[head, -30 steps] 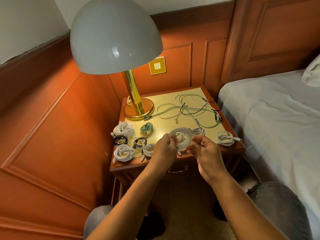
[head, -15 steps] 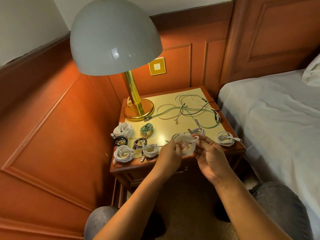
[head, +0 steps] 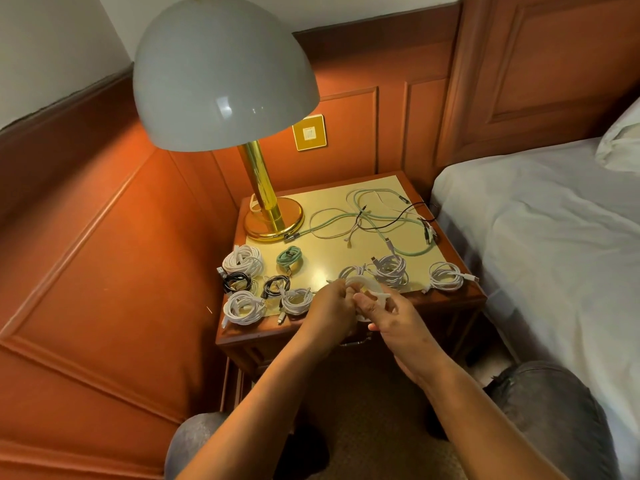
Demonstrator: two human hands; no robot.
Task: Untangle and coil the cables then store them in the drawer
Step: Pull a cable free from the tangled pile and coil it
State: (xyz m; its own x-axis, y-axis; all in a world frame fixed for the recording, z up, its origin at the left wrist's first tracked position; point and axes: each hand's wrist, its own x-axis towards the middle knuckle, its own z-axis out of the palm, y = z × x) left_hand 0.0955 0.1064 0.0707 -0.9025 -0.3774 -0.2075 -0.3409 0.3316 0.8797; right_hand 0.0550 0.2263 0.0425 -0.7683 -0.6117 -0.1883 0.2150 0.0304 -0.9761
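Note:
Both hands hold one white cable coil [head: 363, 285] over the nightstand's front edge. My left hand [head: 329, 308] pinches its left side and my right hand [head: 391, 317] grips its right side; part of the coil is hidden by my fingers. Several finished coils lie on the nightstand top [head: 329, 251]: white ones [head: 242, 259], [head: 446, 276], [head: 389, 270], a green one [head: 290, 257] and black ones [head: 237, 281]. A loose tangle of green, white and black cables [head: 377, 220] sprawls at the back. The drawer front with its handle [head: 356, 341] sits shut below my hands.
A brass lamp [head: 266, 202] with a big grey dome shade stands at the nightstand's back left. The bed [head: 554, 244] with white sheets lies close on the right. Orange wood panelling closes in the left and back. My knees flank the carpet below.
The coil has come down from a raised, open ring toward the nightstand's front edge, and my hands have closed in together around it.

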